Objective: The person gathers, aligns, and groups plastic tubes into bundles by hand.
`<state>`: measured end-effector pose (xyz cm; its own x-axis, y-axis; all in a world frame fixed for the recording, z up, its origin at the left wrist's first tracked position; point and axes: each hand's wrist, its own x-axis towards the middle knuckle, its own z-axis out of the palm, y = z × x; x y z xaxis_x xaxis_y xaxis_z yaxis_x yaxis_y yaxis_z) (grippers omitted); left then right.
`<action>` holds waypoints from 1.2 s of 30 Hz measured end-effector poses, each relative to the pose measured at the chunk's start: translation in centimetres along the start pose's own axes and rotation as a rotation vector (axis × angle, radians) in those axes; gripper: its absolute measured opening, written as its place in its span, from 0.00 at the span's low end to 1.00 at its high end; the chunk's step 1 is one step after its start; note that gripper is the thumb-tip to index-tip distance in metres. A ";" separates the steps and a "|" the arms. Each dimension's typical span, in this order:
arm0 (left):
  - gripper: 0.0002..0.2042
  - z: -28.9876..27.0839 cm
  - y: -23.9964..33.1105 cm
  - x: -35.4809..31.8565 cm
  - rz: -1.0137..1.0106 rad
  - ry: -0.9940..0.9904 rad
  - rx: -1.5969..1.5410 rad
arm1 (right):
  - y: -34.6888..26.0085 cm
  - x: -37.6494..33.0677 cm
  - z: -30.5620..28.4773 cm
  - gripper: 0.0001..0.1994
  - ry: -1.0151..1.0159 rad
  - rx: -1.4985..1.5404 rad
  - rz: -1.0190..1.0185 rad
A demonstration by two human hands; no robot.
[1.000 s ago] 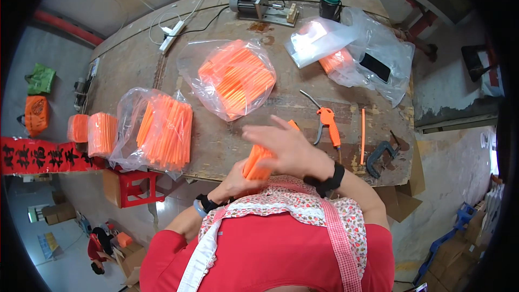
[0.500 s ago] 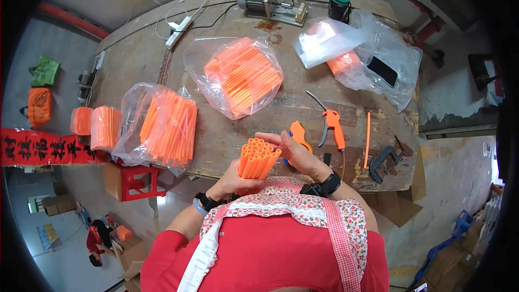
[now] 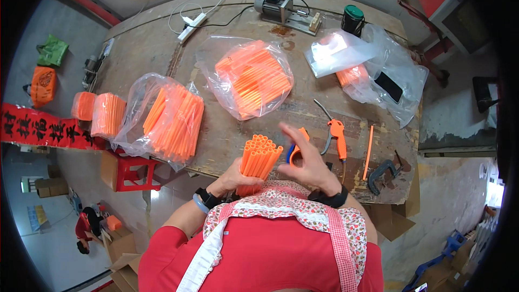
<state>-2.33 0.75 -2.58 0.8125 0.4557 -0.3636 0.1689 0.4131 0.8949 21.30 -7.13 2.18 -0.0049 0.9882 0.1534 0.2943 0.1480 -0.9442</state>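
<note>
Clasping bundled orange plastic tubes [image 3: 260, 158] in the left hand [image 3: 234, 179] at the near edge of the wooden table [image 3: 135, 60], with the right hand [image 3: 312, 166] spread alongside; likely light, stiff, slippery, best gripped around mid-length.

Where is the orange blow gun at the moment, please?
In the head view, the orange blow gun lies on the table right of centre, between the right hand and the single loose orange tube.
</note>
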 end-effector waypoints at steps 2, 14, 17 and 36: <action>0.26 -0.2 0.9 0.6 -0.059 -0.033 0.022 | -1.6 0.5 -1.4 0.29 -0.100 -0.469 -0.322; 0.36 -0.8 7.2 1.6 -0.575 -0.670 0.237 | 0.7 2.4 -0.2 0.16 -0.442 -0.783 -0.631; 0.42 -3.0 8.0 0.1 -0.747 -0.392 -0.236 | 2.6 0.4 1.3 0.25 -0.444 -0.532 -0.351; 0.38 -0.5 3.8 1.1 0.225 0.141 -0.098 | 4.6 -1.2 5.0 0.25 -0.609 0.604 0.642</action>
<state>-1.06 3.25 0.27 0.7366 0.6469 -0.1973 -0.0675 0.3605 0.9303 17.91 -7.46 -3.83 -0.5426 0.7176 -0.4367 -0.1099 -0.5760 -0.8100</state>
